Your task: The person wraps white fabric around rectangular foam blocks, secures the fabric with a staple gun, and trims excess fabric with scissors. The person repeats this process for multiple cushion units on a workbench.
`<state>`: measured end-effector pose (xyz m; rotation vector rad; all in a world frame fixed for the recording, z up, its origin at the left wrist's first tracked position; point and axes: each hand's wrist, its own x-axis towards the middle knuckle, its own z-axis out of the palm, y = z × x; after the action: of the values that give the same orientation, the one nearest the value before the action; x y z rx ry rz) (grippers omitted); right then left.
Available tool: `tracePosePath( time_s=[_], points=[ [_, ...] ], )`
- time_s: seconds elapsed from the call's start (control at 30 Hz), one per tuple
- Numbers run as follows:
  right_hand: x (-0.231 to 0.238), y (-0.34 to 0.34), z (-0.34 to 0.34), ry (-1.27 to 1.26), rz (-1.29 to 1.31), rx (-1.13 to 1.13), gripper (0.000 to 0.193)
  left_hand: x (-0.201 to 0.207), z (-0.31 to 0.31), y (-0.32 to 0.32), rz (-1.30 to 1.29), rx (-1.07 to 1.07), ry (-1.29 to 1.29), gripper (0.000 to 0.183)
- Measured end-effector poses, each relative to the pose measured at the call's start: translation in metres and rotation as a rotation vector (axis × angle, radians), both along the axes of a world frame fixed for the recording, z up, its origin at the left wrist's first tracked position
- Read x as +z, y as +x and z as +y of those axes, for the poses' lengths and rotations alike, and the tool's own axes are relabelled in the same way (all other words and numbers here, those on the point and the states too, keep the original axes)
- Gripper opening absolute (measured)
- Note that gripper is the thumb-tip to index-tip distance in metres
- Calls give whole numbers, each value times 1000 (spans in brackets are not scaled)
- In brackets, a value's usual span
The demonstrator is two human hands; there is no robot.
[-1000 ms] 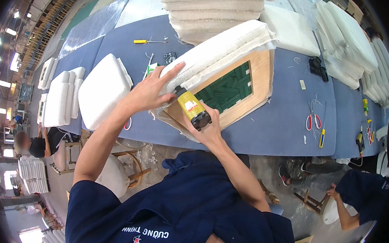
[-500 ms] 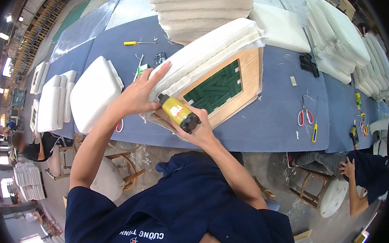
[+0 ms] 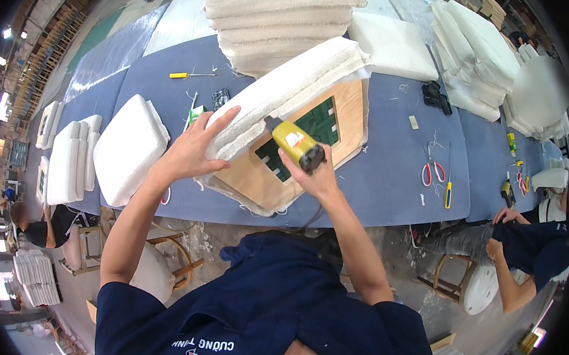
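Note:
A white upholstered seat cushion (image 3: 297, 89) stands tilted on the blue-covered table, its underside toward me. That underside shows a light plywood frame (image 3: 349, 106) with dark green webbing (image 3: 318, 122) in its cut-out. My left hand (image 3: 198, 142) grips the cushion's left end, fingers over the white padding and thumb toward the lower corner. In my right hand (image 3: 317, 176) is a yellow-and-black power tool (image 3: 295, 141), held in front of the frame with its black nose pointing up and left to the padded edge. Its grip is hidden by the hand.
Stacked white cushions (image 3: 282, 29) stand at the back, with more (image 3: 481, 59) at back right and loose ones (image 3: 131, 147) on the left. Red-handled scissors (image 3: 432, 173), yellow screwdrivers (image 3: 449, 194) and a black object (image 3: 435, 96) lie right. A seated co-worker (image 3: 530, 247) is at far right.
The power tool and my right hand have moved right and up, away from my left thumb. The cushion's lower corner shows more. The whole view has shifted slightly.

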<state>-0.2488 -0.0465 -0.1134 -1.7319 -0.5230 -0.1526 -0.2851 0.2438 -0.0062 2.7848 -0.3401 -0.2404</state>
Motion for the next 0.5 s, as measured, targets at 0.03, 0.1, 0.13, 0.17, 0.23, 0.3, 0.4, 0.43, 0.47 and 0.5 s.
tracePosePath(
  time_s=[0.03, 0.1, 0.13, 0.17, 0.23, 0.3, 0.4, 0.43, 0.47, 0.5],
  points=[
    [3, -6, 0, 37, -55, -5, 26, 1, -2, 1, 8, -4, 1, 125],
    [-5, -2, 4, 19, -12, 61, 29, 7, -7, 2, 22, -10, 5, 125],
    [-3, 3, 5, -32, -8, 68, 29, 7, -9, 0, 9, -10, 10, 122],
    [0, 3, 3, -66, 14, 81, 29, 7, -9, -2, -4, -11, 15, 119],
    [-9, -8, -6, -56, 42, 36, 29, 9, -13, -6, -21, -25, 18, 114],
    [-45, -20, -32, 19, 31, -60, 30, 10, -20, -19, -31, -41, 5, 109],
    [-54, -14, -107, -17, 660, -83, 38, 9, -32, -42, -147, -25, -125, 103],
    [-75, -4, -135, -164, 797, -140, 42, 6, -39, -48, -179, -24, -182, 103],
    [-103, 3, -160, -414, 642, -278, 45, 7, -49, -52, -206, -22, -168, 105],
    [-129, 7, -182, -661, 485, -408, 49, 11, -58, -57, -199, -33, -175, 104]
  ],
)
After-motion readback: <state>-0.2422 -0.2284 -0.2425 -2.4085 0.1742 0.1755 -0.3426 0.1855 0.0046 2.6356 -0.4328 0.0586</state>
